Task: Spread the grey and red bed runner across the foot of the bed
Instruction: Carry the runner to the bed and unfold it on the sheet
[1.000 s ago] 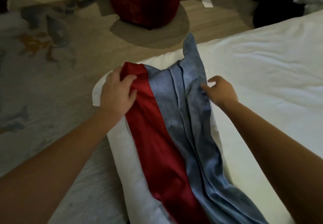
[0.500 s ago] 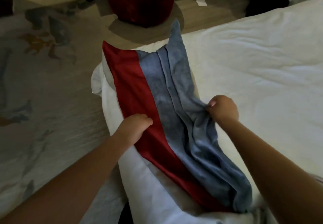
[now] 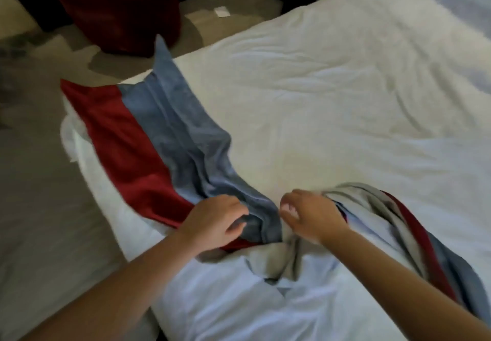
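Left hand rests on the bed runner, thumb and fingers curled round a fold of its grey band; right hand just beside it, fingers loosely bent and apart over bunched cloth, grip not discernible; beyond the left hand the runner lies flat along the edge of the bed, red band on the outer side, grey band inward; past the right hand it is crumpled, pale underside up; far ahead of the left hand a red bag stands on the floor; near it a white paper slip, any writing too small to read.
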